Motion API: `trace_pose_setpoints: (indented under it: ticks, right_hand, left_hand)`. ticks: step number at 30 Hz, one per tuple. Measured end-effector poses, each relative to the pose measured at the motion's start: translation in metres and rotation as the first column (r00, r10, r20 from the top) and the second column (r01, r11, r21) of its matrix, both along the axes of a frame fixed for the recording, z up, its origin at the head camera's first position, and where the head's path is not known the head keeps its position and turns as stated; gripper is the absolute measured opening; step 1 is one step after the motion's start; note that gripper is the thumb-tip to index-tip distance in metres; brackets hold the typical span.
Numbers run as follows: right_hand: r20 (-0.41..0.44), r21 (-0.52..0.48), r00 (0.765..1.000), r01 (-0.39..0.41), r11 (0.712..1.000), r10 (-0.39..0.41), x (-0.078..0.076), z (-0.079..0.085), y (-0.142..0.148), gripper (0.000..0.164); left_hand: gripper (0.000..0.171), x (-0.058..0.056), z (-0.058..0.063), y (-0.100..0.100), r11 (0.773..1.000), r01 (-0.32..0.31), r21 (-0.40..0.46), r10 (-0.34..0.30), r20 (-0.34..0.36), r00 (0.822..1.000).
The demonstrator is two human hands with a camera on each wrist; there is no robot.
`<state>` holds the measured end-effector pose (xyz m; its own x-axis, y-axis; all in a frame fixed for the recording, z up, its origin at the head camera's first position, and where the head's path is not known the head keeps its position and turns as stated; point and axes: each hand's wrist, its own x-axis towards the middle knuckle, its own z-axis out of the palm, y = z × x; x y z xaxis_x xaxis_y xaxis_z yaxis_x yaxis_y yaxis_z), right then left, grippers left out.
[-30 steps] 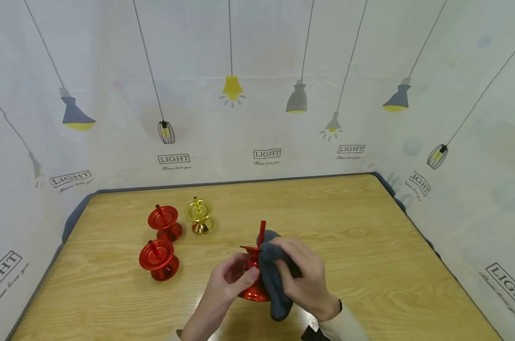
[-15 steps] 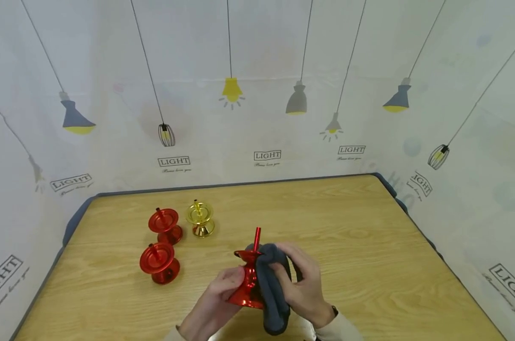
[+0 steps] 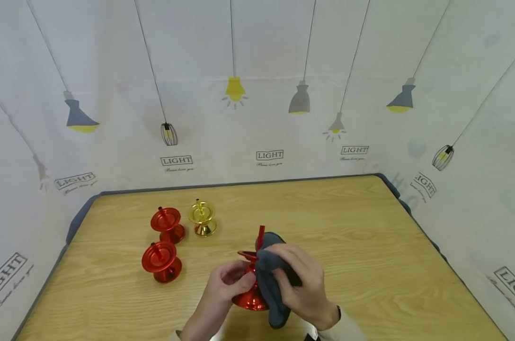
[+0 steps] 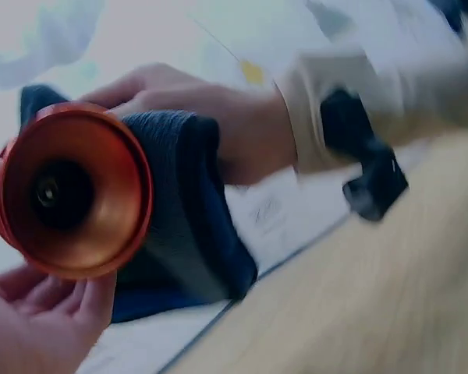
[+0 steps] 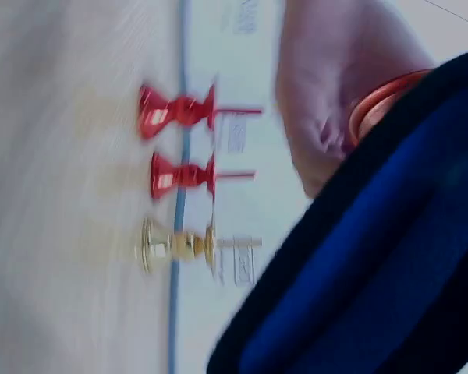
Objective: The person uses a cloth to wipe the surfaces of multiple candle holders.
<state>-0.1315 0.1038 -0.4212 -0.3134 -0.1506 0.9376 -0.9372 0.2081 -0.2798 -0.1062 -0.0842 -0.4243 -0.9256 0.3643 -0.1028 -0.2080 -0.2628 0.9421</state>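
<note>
A shiny red candle holder point(image 3: 250, 300) with a dish and a tall thin tube is held over the near middle of the table. My left hand point(image 3: 220, 288) grips its stem from the left, thumb across the front. A dark blue-grey cloth point(image 3: 269, 289) is bunched against its right side, pinched in my right hand point(image 3: 305, 283). It covers part of the dish and stem. The left wrist view looks into the hollow underside of the candle holder point(image 4: 117, 191), with the cloth point(image 4: 191, 226) behind it. In the right wrist view the cloth point(image 5: 374, 257) hides most of the holder.
Two more red candle holders, one farther back point(image 3: 172, 234) and one nearer point(image 3: 166, 272), stand upright on the wooden table point(image 3: 359, 246) at the left. A gold candle holder point(image 3: 205, 229) stands beside the farther one. A lamp-printed sheet point(image 3: 215, 128) rises behind the table.
The candle holder dipped and tilted, then came back more upright. My left hand shifted from its lower side to its stem. The cloth moved along its right side and now reaches up beside the tube.
</note>
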Motion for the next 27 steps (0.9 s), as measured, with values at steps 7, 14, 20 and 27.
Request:
trace_pose_setpoints:
  ticks: [7,14,20,27]
  right_hand:
    - [0.169,-0.131,0.976,-0.114,0.985,0.135,0.002,-0.011,0.003,0.027]
    - [0.034,0.049,0.999,0.017,0.999,-0.018,-0.005,0.001,0.013,0.025]
    - [-0.002,0.07,1.0,-0.009,0.998,0.009,-0.006,0.004,0.012,0.023]
    - [0.206,-0.103,0.967,-0.128,0.986,0.147,-0.003,-0.006,0.009,0.025]
  left_hand:
    - [0.025,-0.001,-0.017,-0.001,0.829,0.327,0.454,-0.341,-0.055,0.939]
    - [0.031,0.0,0.001,0.005,1.0,0.008,-0.028,-0.01,-0.074,0.997]
    - [0.044,-0.001,0.006,0.009,0.982,-0.079,-0.171,0.069,-0.063,0.996]
    - [0.02,-0.004,-0.009,0.001,0.914,0.241,0.325,-0.253,-0.007,0.967]
